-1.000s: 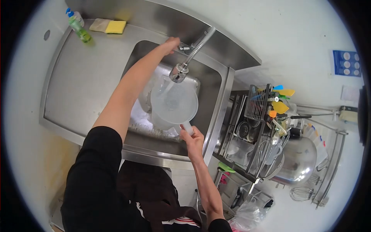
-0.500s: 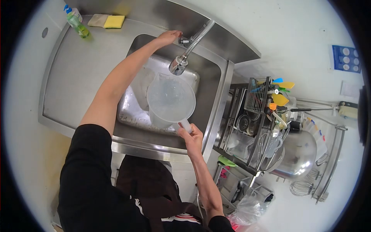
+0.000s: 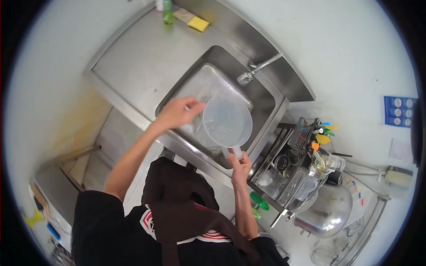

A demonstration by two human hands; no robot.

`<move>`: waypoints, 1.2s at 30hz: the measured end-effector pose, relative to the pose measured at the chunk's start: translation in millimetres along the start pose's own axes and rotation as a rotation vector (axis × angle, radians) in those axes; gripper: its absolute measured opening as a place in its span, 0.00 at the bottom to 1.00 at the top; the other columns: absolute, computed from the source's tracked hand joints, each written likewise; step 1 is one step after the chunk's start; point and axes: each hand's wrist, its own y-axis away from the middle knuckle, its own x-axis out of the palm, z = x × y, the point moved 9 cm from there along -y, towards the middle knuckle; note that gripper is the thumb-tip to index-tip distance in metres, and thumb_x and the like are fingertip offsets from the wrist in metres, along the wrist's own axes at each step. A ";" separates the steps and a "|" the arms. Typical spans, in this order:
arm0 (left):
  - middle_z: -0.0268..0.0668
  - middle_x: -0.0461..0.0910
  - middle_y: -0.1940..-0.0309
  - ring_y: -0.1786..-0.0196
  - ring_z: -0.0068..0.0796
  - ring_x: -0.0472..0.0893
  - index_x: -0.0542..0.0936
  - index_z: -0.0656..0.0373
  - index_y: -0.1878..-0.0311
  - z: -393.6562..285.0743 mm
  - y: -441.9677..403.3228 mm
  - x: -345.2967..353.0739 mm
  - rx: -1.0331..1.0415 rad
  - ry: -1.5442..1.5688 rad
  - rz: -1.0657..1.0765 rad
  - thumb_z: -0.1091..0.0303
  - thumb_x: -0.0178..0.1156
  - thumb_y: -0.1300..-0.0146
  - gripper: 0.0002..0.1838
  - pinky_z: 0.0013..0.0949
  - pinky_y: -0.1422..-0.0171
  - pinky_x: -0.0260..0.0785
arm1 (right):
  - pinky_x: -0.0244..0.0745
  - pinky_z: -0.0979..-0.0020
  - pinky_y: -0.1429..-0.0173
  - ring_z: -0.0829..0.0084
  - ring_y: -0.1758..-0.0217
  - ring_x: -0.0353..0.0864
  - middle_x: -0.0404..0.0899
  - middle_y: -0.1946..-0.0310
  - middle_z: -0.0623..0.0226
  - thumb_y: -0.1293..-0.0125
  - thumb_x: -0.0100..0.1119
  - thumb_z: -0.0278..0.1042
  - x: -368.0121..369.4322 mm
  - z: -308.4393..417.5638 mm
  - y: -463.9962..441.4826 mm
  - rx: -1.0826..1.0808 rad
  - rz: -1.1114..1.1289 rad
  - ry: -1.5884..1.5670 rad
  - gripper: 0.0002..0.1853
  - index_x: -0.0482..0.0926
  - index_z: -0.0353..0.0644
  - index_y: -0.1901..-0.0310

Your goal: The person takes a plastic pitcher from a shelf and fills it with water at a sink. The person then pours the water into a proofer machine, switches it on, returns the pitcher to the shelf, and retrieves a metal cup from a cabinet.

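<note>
A translucent plastic jug [image 3: 227, 120] with clear liquid in it is held over the steel sink [image 3: 208, 73]. My right hand [image 3: 240, 167] is wrapped round the jug's handle, on the side nearest my body. Close to the jug's left rim is my left hand [image 3: 181, 111], its thumb and fingers partly apart and nothing visible between them. Beyond the jug, the faucet [image 3: 245, 79] reaches out over the basin, and no stream shows below its head.
A yellow sponge [image 3: 198, 24] and a green bottle [image 3: 167, 12] stand at the counter's back. Right of the sink are a dish rack [image 3: 304, 133] with utensils and a large steel bowl [image 3: 326, 210]. A grey surface [image 3: 55, 190] lies at lower left.
My left hand has left the faucet lever and come down beside the jug. The view has turned and shifted. My right hand still grips the handle.
</note>
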 end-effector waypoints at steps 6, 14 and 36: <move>0.42 0.77 0.74 0.68 0.41 0.78 0.76 0.59 0.70 -45.3 111.5 12.9 0.014 -0.364 -0.317 0.57 0.60 0.45 0.13 0.40 0.63 0.69 | 0.74 0.75 0.59 0.81 0.68 0.74 0.77 0.69 0.69 0.44 0.60 0.27 -2.4 36.6 45.0 -0.138 0.234 0.077 0.05 0.74 0.36 0.70; 0.49 0.77 0.74 0.65 0.52 0.77 0.64 0.60 0.53 -4.2 295.3 26.2 -0.222 -0.144 -0.835 0.68 0.56 0.48 0.19 0.47 0.60 0.69 | 0.76 0.70 0.59 0.77 0.66 0.75 0.77 0.67 0.66 0.43 0.58 0.26 0.9 37.9 129.2 -0.235 0.643 0.202 0.05 0.75 0.34 0.67; 0.49 0.72 0.83 0.78 0.53 0.73 0.69 0.63 0.75 77.5 935.5 214.4 -0.550 0.039 -1.789 0.68 0.55 0.52 0.08 0.46 0.73 0.65 | 0.62 0.82 0.74 0.85 0.79 0.68 0.74 0.80 0.75 0.48 0.64 0.25 134.6 -137.5 572.6 -0.428 1.880 0.666 0.06 0.75 0.37 0.76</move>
